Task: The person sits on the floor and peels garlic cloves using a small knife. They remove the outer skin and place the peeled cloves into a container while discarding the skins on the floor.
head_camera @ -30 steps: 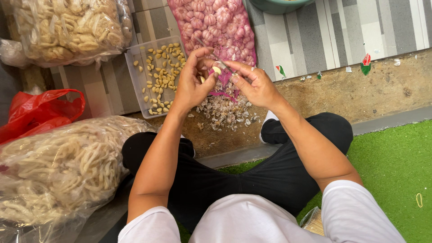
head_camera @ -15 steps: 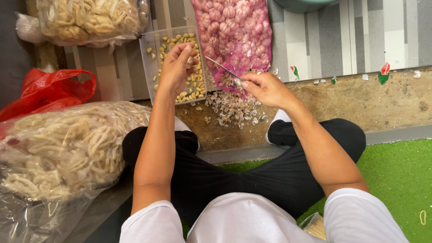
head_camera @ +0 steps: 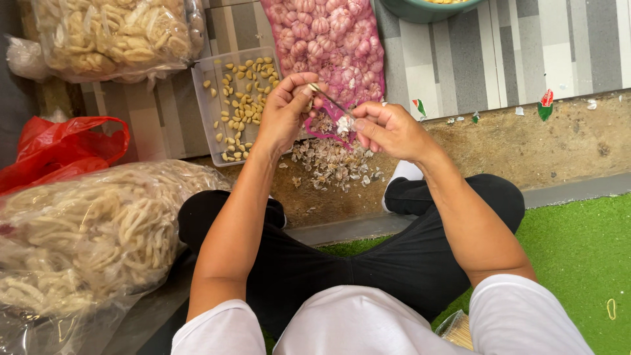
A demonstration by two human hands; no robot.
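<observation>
Left hand [head_camera: 284,113] raised over the near edge of a clear plastic tray [head_camera: 205,112], fingers curled shut around what looks like a garlic clove (mostly hidden in the grip, so hard to be sure). Right hand [head_camera: 389,129] just beside it, thumb and fingers pinched closed on a thin knife [head_camera: 327,98], blade slanting up and left to meet the left fingertips. A scrap of white skin [head_camera: 343,123] caught between the two hands.

Directly below the hands, a scattered heap of papery garlic peelings [head_camera: 332,164] on the bare brown floor [head_camera: 513,141]. Left of that, inside the tray, loose peeled cloves [head_camera: 240,98], pale yellow, spread thinly. Just beyond the hands, a pink mesh sack of whole garlic bulbs [head_camera: 332,39], its near end almost touching the knuckles.

Farther out: a striped grey-and-white mat [head_camera: 499,52] under tray and sack; rim of a green bowl [head_camera: 427,10] at the far edge. Far left, a clear bag of pale, curled crackers [head_camera: 112,33]; near left, a second, larger such bag [head_camera: 85,236] resting against a knee, with a red plastic bag [head_camera: 56,148] between them. Legs in black trousers [head_camera: 394,263] crossed near the camera, white shirt [head_camera: 355,322] at the bottom edge. Green artificial turf [head_camera: 578,256] at near right.
</observation>
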